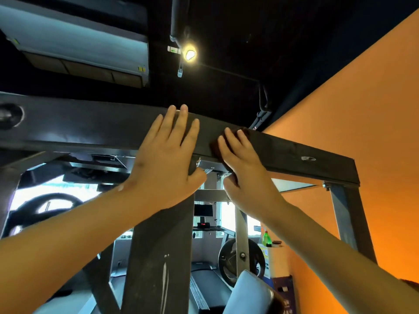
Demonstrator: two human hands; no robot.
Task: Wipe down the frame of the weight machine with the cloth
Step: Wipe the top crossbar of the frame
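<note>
Most of the dark cloth point(246, 132) is hidden under the right hand point(244, 168). Only its edges show past the fingertips and beside the palm, pressed to the face of the weight machine's black top crossbeam point(90, 128). That hand lies flat on it, fingers nearly straight. The left hand point(165, 159) rests just beside it, fingers spread on the same beam, holding nothing. The beam's left end is cut off. Lower down are one weight plate point(229, 259) and one green bottle point(266, 238).
</note>
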